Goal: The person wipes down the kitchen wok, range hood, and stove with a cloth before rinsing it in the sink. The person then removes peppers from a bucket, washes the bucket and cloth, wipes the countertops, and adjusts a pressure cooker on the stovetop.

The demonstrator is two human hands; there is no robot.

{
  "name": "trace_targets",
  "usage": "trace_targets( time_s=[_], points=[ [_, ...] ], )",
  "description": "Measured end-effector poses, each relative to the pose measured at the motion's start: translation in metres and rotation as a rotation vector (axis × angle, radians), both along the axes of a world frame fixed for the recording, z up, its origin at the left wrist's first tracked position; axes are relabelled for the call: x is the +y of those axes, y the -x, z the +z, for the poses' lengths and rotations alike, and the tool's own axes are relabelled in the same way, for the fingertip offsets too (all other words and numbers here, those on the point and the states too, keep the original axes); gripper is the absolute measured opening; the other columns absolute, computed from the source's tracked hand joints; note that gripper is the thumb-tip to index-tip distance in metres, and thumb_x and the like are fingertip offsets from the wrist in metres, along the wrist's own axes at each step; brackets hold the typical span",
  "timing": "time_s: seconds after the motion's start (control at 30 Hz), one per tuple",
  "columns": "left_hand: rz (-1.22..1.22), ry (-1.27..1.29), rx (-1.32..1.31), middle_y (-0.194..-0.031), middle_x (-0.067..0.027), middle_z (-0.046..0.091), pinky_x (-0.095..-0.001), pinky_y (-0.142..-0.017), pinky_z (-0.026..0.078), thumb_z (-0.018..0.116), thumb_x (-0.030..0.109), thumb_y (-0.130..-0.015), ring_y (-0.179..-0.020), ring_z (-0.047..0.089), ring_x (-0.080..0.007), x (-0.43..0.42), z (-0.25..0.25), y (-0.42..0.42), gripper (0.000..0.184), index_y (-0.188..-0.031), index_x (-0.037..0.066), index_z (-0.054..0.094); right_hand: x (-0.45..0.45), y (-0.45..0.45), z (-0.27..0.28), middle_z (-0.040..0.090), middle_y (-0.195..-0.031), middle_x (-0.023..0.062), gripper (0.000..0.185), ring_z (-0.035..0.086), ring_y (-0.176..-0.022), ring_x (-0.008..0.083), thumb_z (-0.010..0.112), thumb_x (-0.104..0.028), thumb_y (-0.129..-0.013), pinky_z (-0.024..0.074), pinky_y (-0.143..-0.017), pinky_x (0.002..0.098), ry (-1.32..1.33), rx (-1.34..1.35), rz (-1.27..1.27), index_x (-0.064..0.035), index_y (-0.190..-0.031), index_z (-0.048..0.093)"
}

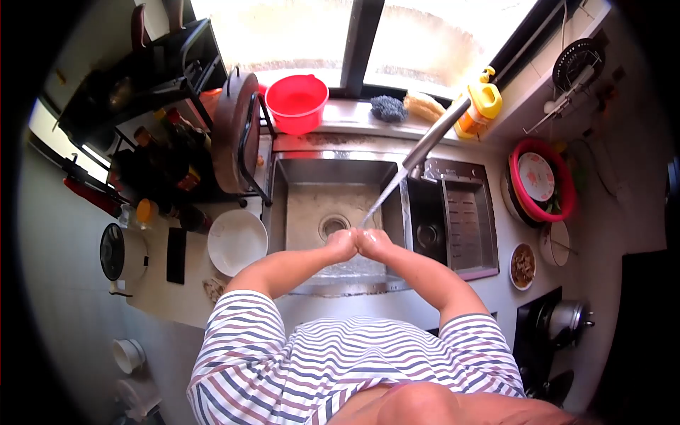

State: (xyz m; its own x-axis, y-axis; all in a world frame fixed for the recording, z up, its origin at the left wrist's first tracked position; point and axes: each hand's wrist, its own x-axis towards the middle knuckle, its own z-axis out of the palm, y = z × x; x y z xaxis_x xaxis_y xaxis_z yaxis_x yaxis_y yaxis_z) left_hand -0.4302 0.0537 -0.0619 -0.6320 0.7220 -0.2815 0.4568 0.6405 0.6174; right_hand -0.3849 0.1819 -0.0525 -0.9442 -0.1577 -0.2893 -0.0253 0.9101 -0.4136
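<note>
Steel-grey, the faucet [437, 133] slants beside the sink [304, 202], ahead and right of you, its long axis pointing toward your right hand [375, 244], nearer the water stream [386, 196] and touching your left hand [342, 244], both clenched, whether around anything I cannot tell.

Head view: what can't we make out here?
All in the head view:
Whether the left hand and right hand hold anything: palms hidden behind the backs of the hands.
Any writing on the yellow bottle: too small.
What the food in the small bowl is: pieces too small.
Details of the bottles at left: blurred, in shadow.
</note>
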Motion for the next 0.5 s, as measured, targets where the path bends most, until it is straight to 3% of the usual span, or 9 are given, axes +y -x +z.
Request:
trace_targets(
  time_s=[0.07,0.2,0.27,0.3,0.37,0.4,0.43,0.47,0.5],
  points=[
    [0.224,-0.274,-0.149,-0.081,-0.017,0.064,-0.041,-0.067,0.048,0.058,0.022,-0.07,-0.078,0.062,-0.0332,0.003,-0.045,-0.019,0.023,-0.083,0.004,0.064,0.002,-0.008,-0.009,0.063,-0.076,0.0185,0.017,0.062,-0.074,0.0344,0.048,-0.019,-0.08,0.0488,-0.062,0.0438,-0.078,0.094,0.023,-0.0049,-0.082,0.057],
    [0.452,-0.181,-0.735,-0.061,-0.0058,0.057,-0.0333,-0.05,0.042,0.06,0.005,-0.06,-0.055,0.053,-0.0194,0.0,0.014,-0.039,0.008,-0.067,0.001,0.06,0.004,-0.022,0.001,0.061,-0.065,0.0064,0.014,0.061,-0.059,0.0278,0.057,-0.019,-0.072,0.0483,-0.048,0.0375,-0.207,0.328,0.209,-0.0105,-0.075,0.047],
    [0.508,-0.258,-1.086,-0.06,-0.0035,0.054,-0.0329,-0.048,0.041,0.062,0.006,-0.059,-0.053,0.051,-0.0178,-0.001,0.012,-0.039,0.019,-0.076,0.001,0.054,0.01,-0.024,0.0,0.057,-0.062,0.0055,0.021,0.06,-0.059,0.027,0.063,-0.021,-0.068,0.0493,-0.053,0.0372,-0.203,0.479,0.192,-0.0111,-0.079,0.049],
    [0.493,-0.265,-1.083,-0.06,-0.0035,0.054,-0.0329,-0.048,0.041,0.062,0.006,-0.059,-0.053,0.051,-0.0178,-0.001,0.008,-0.038,0.019,-0.076,0.001,0.054,0.014,-0.025,0.005,0.057,-0.062,0.0055,0.021,0.06,-0.059,0.027,0.063,-0.021,-0.068,0.0493,-0.053,0.0372,-0.217,0.484,0.185,-0.0111,-0.079,0.049],
    [0.481,-0.29,-1.262,-0.063,-0.0062,0.056,-0.0331,-0.05,0.042,0.063,0.01,-0.062,-0.054,0.054,-0.0183,-0.007,-0.004,-0.036,0.027,-0.084,0.003,0.05,0.027,-0.027,0.016,0.054,-0.061,0.0074,0.031,0.06,-0.061,0.0264,0.069,-0.023,-0.063,0.0495,-0.058,0.0374,-0.206,0.749,-0.049,-0.0112,-0.085,0.051],
    [0.478,-0.299,-1.321,-0.063,-0.007,0.056,-0.0332,-0.05,0.043,0.064,0.011,-0.062,-0.054,0.055,-0.0184,-0.01,-0.009,-0.035,0.029,-0.086,0.003,0.049,0.042,-0.03,0.015,0.054,-0.065,0.0104,0.037,0.06,-0.065,0.0271,0.072,-0.02,-0.061,0.0488,-0.061,0.037,-0.125,0.603,-0.204,-0.0088,-0.09,0.051],
    [0.451,-0.197,-0.873,-0.067,-0.0092,0.058,-0.0338,-0.054,0.045,0.065,0.015,-0.064,-0.058,0.057,-0.0205,-0.017,-0.013,-0.032,0.033,-0.09,0.005,0.049,0.068,-0.026,0.003,0.056,-0.067,0.0094,0.034,0.059,-0.058,0.0239,0.07,-0.018,-0.067,0.0477,-0.051,0.0339,-0.012,0.294,-0.481,-0.0062,-0.091,0.049],
    [0.423,-0.083,-0.426,-0.071,-0.0114,0.06,-0.0345,-0.057,0.046,0.066,0.02,-0.065,-0.061,0.059,-0.0226,-0.023,-0.014,-0.032,0.036,-0.093,0.006,0.048,0.091,-0.016,0.011,0.058,-0.069,0.0082,0.03,0.056,-0.05,0.0177,0.067,-0.018,-0.072,0.0438,-0.041,0.0291,0.402,0.107,-0.841,-0.0045,-0.091,0.047],
    [0.457,-0.074,-0.419,-0.071,-0.0114,0.06,-0.0345,-0.057,0.046,0.066,0.02,-0.065,-0.061,0.059,-0.0226,-0.028,-0.008,-0.032,0.036,-0.093,0.006,0.048,0.115,-0.009,0.019,0.052,-0.061,0.0071,0.024,0.047,-0.041,0.0118,0.065,-0.019,-0.076,0.0399,-0.036,0.0253,0.968,0.049,-1.052,-0.0046,-0.079,0.046]
  ],
)
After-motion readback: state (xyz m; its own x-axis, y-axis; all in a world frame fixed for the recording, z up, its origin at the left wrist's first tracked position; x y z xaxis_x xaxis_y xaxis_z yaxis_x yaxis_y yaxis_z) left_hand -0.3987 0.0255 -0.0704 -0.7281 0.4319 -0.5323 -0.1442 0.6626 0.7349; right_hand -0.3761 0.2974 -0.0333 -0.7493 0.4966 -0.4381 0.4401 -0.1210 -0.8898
